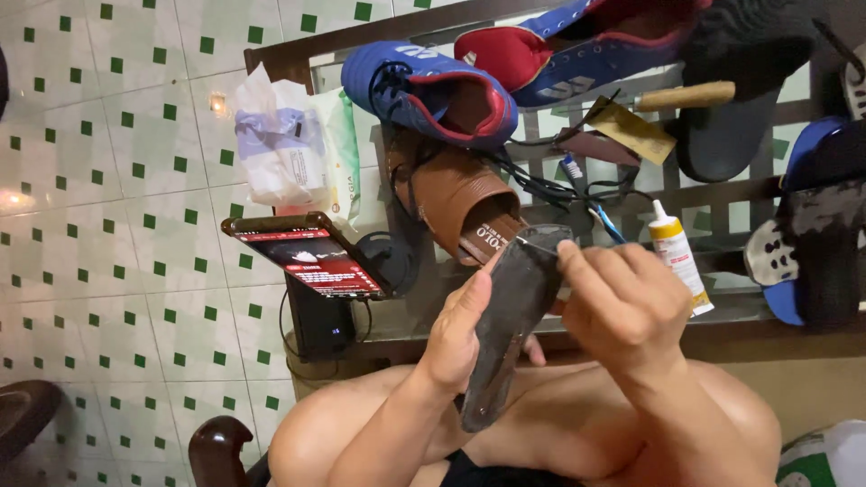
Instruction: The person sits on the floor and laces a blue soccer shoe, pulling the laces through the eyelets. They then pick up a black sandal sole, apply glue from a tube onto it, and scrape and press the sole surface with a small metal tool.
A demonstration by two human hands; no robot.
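Observation:
My left hand point(458, 329) grips the side of a dark grey shoe insole point(514, 311), held upright over my knees. My right hand point(622, 302) pinches the insole's upper edge near its tip. Just behind the insole lies a brown leather sandal point(456, 200) on a glass-topped table point(722, 311). A small white glue bottle with a yellow label point(678, 255) stands to the right of my right hand.
Blue and red sports shoes point(433, 90) lie at the back of the table, with a wooden-handled tool point(681, 96), black laces, a dark sole point(740, 108) and another shoe point(812, 234) at right. A phone point(307, 254) leans on a stand at left, plastic packets point(284, 149) behind it.

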